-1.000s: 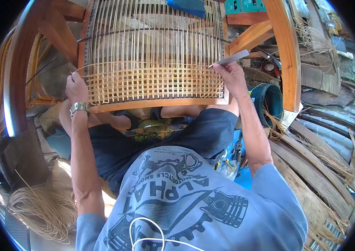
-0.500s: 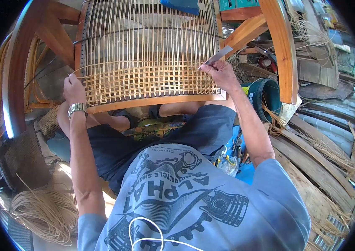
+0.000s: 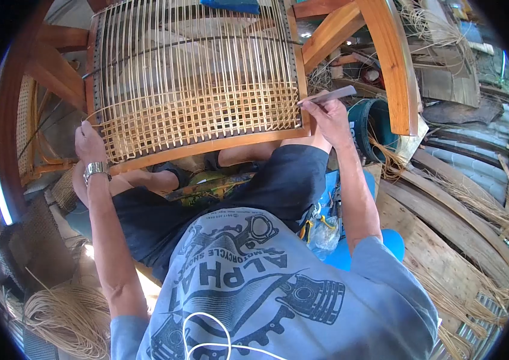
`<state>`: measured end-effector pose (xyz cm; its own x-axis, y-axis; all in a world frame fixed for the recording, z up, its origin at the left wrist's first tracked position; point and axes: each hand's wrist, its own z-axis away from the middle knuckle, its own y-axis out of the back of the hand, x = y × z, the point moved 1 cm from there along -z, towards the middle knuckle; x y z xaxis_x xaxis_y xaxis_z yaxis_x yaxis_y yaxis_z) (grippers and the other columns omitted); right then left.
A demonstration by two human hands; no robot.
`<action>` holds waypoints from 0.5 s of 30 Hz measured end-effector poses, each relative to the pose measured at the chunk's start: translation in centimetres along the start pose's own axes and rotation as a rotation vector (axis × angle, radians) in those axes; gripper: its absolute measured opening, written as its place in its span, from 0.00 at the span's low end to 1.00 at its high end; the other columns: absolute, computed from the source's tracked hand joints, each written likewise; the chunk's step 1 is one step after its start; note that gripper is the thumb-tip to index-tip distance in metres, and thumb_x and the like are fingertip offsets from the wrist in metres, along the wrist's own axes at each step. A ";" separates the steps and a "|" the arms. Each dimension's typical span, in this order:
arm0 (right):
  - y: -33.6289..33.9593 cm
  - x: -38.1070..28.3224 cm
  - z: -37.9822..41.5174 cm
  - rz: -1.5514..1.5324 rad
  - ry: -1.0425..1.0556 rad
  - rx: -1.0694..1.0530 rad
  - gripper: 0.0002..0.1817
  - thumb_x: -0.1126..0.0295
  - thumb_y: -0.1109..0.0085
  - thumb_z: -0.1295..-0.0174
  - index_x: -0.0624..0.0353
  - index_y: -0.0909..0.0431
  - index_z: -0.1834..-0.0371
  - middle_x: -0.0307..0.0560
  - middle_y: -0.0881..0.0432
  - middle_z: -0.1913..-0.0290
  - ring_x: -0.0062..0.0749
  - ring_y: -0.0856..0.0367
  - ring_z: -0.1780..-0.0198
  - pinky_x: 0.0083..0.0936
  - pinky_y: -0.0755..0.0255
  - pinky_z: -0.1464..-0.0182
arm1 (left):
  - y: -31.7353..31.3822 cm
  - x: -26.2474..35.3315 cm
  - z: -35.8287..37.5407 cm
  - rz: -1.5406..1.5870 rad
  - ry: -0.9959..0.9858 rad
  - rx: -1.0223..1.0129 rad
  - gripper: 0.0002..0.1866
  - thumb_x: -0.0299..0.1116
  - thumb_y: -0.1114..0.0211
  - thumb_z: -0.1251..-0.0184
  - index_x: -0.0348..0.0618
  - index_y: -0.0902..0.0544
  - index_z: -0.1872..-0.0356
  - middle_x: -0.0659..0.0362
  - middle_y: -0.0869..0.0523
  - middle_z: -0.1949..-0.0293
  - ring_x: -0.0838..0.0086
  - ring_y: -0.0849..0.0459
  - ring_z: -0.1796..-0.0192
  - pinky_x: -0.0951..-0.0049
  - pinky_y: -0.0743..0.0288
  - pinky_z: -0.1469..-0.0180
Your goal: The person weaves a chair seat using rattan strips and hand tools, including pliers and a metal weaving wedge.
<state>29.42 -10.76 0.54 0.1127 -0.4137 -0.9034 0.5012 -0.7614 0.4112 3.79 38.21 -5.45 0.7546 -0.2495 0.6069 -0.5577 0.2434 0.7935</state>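
A wooden frame (image 3: pixel 206 147) lies over my lap, strung with long cane strands that are woven into a grid (image 3: pixel 200 117) along the near side. My left hand (image 3: pixel 89 144), with a metal watch on the wrist, is closed at the frame's left edge, pinching the end of a cane strand (image 3: pixel 95 114). At the right edge, my right hand (image 3: pixel 329 120) is closed round a flat metal tool (image 3: pixel 339 93), its narrow tip at the weave's right border. A dark rod (image 3: pixel 206 39) crosses the strands farther up.
Wooden legs (image 3: pixel 393 66) rise at the right and left. A dark green bucket (image 3: pixel 380 129) holding cane stands right of the frame. Coiled cane (image 3: pixel 68 318) lies lower left; planks (image 3: pixel 446 210) lie at the right. A blue object (image 3: pixel 230 6) rests on the far strands.
The frame appears shifted left and slightly up in view. My right hand and the metal tool have moved from over the weave to its right border. My left hand still pinches the strand.
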 end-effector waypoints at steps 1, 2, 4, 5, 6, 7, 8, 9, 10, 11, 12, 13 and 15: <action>-0.3 0.0 -0.2 0.011 -0.051 -0.024 0.09 0.68 0.31 0.34 0.63 0.15 0.59 0.38 0.13 0.64 0.20 0.18 0.61 0.21 0.26 0.55 | 0.0 0.0 0.1 -0.007 0.004 0.014 0.27 0.52 0.53 0.26 0.35 0.17 0.59 0.38 0.14 0.58 0.41 0.18 0.53 0.50 0.29 0.48; -0.5 0.0 -0.2 0.007 -0.049 -0.023 0.09 0.68 0.31 0.34 0.63 0.15 0.59 0.38 0.13 0.64 0.20 0.18 0.61 0.21 0.26 0.55 | 0.0 0.1 0.1 -0.010 0.007 0.025 0.27 0.52 0.53 0.26 0.35 0.17 0.59 0.38 0.14 0.58 0.41 0.18 0.53 0.50 0.29 0.48; -0.9 0.0 -0.6 0.086 -0.022 -0.024 0.11 0.66 0.30 0.35 0.63 0.15 0.58 0.39 0.13 0.66 0.21 0.18 0.63 0.22 0.25 0.57 | -0.1 -0.3 0.0 -0.008 0.027 0.025 0.28 0.53 0.53 0.26 0.35 0.18 0.60 0.39 0.14 0.59 0.41 0.18 0.54 0.50 0.29 0.48; -1.3 0.0 -0.7 0.083 -0.018 -0.023 0.11 0.66 0.30 0.35 0.63 0.15 0.58 0.39 0.13 0.66 0.21 0.18 0.63 0.22 0.25 0.57 | -0.2 -0.4 -0.2 -0.003 0.032 0.021 0.28 0.53 0.53 0.26 0.35 0.18 0.60 0.39 0.14 0.59 0.41 0.18 0.54 0.50 0.29 0.48; -1.8 -0.2 -0.8 0.133 -0.034 0.032 0.11 0.65 0.31 0.34 0.62 0.16 0.58 0.41 0.13 0.67 0.21 0.18 0.64 0.23 0.25 0.58 | -0.3 -0.6 -0.4 0.001 0.037 0.017 0.28 0.53 0.53 0.26 0.34 0.18 0.60 0.39 0.14 0.59 0.41 0.18 0.54 0.50 0.29 0.48; -1.9 -0.4 -0.7 0.183 -0.051 0.088 0.12 0.63 0.31 0.34 0.61 0.16 0.58 0.42 0.14 0.67 0.22 0.18 0.64 0.23 0.25 0.58 | -0.4 -0.8 -0.5 -0.011 0.024 0.021 0.28 0.53 0.53 0.26 0.34 0.17 0.60 0.39 0.14 0.59 0.40 0.18 0.54 0.50 0.29 0.48; -1.9 -0.5 -0.4 0.180 -0.048 0.091 0.12 0.63 0.31 0.34 0.61 0.16 0.58 0.42 0.14 0.67 0.22 0.18 0.64 0.23 0.25 0.58 | -0.5 -1.1 -0.6 -0.026 0.011 0.027 0.29 0.53 0.53 0.26 0.34 0.17 0.59 0.38 0.14 0.58 0.40 0.18 0.53 0.50 0.29 0.48; -2.0 -0.7 0.1 0.204 -0.013 0.136 0.13 0.62 0.31 0.34 0.61 0.17 0.58 0.43 0.13 0.67 0.23 0.17 0.64 0.24 0.25 0.59 | -0.5 -1.2 -0.6 -0.026 0.008 0.032 0.29 0.53 0.53 0.26 0.34 0.17 0.59 0.38 0.14 0.58 0.40 0.18 0.53 0.50 0.29 0.48; -2.2 -0.8 0.5 0.228 0.024 0.178 0.13 0.61 0.32 0.34 0.60 0.17 0.58 0.45 0.13 0.68 0.24 0.16 0.65 0.26 0.25 0.59 | -0.5 -1.4 -0.6 -0.009 0.011 0.036 0.27 0.53 0.51 0.26 0.34 0.17 0.59 0.40 0.13 0.59 0.45 0.17 0.55 0.53 0.27 0.49; -1.9 0.0 0.7 0.167 -0.011 0.169 0.12 0.61 0.34 0.33 0.59 0.18 0.59 0.49 0.13 0.67 0.34 0.14 0.65 0.30 0.24 0.59 | -0.4 -1.4 -0.7 0.011 0.011 0.045 0.26 0.52 0.49 0.26 0.34 0.16 0.58 0.42 0.13 0.60 0.50 0.16 0.57 0.55 0.26 0.50; -1.9 -0.7 0.8 0.159 0.003 0.172 0.12 0.61 0.34 0.33 0.59 0.18 0.59 0.49 0.13 0.67 0.34 0.14 0.65 0.30 0.24 0.59 | -0.4 -1.7 -0.8 0.015 0.004 0.060 0.26 0.52 0.49 0.26 0.34 0.16 0.58 0.42 0.13 0.60 0.50 0.16 0.57 0.55 0.26 0.50; -2.1 -2.1 1.5 0.262 0.035 0.103 0.12 0.62 0.35 0.33 0.60 0.18 0.59 0.51 0.13 0.66 0.39 0.14 0.64 0.32 0.24 0.59 | -0.3 -2.0 -0.5 0.168 0.017 0.052 0.24 0.50 0.45 0.26 0.34 0.16 0.58 0.45 0.12 0.61 0.57 0.16 0.59 0.60 0.25 0.51; -2.9 -7.3 2.8 0.452 0.022 -0.116 0.10 0.64 0.38 0.32 0.60 0.21 0.57 0.56 0.16 0.64 0.50 0.15 0.60 0.39 0.23 0.56 | -0.2 -1.5 0.4 0.540 0.034 0.076 0.20 0.46 0.34 0.30 0.34 0.16 0.60 0.54 0.13 0.64 0.72 0.20 0.63 0.70 0.24 0.56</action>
<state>24.79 -6.94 6.29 0.3592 -0.6797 -0.6395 0.4901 -0.4457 0.7490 2.60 38.17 -6.51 0.3637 -0.0768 0.9284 -0.8915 0.2601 0.3708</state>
